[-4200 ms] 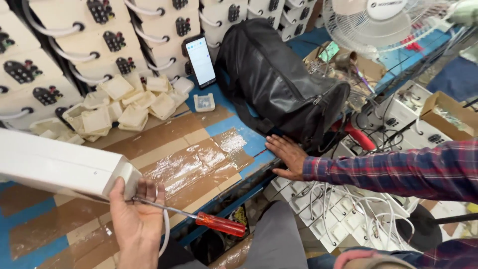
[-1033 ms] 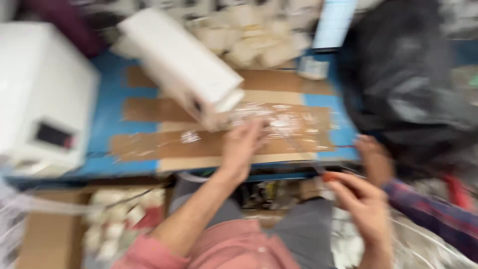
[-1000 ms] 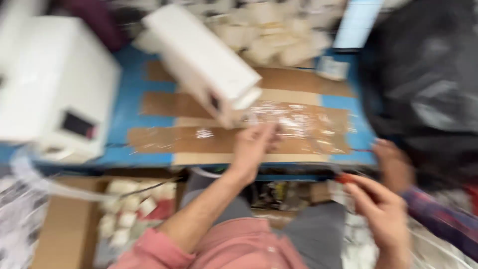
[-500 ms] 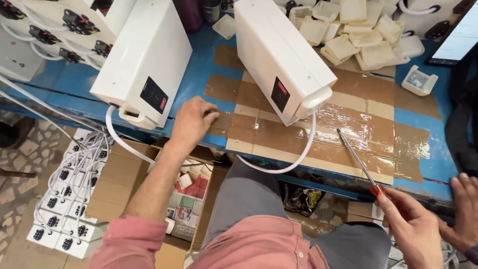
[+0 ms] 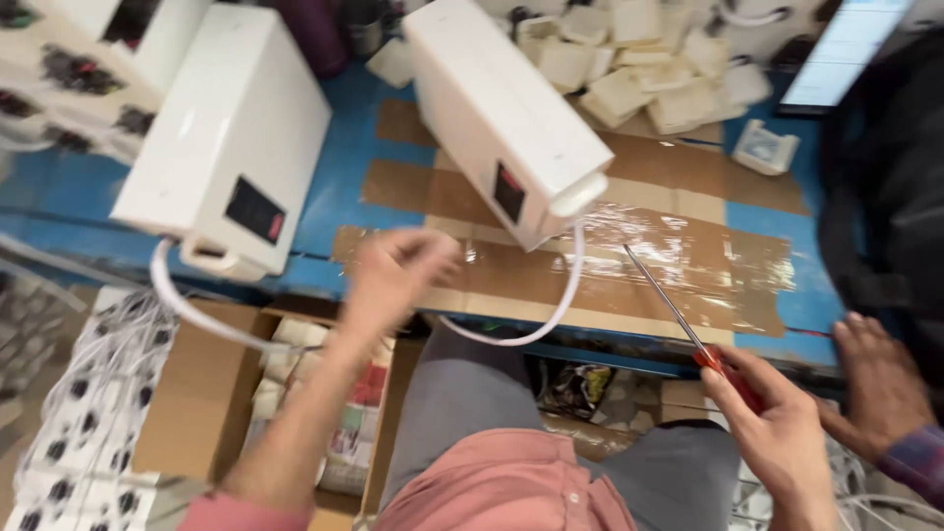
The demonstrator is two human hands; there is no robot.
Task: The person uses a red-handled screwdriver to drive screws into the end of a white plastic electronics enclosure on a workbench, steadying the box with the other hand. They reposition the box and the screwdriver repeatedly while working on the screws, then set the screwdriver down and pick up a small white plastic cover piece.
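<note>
Head view: blue tabletop [image 5: 354,157] patched with brown cardboard and shiny clear tape. Smooth white boxy unit [image 5: 506,113] lying across it, white cord looping off its near end. Left hand [image 5: 393,275] just below that unit, blurry, fingers curled, apparently empty. Right hand [image 5: 772,423] further right, clamped on red-handled screwdriver [image 5: 678,315], tip toward the unit.

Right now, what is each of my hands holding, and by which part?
The right hand holds a screwdriver by its red handle, shaft pointing toward the white box. The left hand is blurred near the white cable; any hold cannot be told.
</note>
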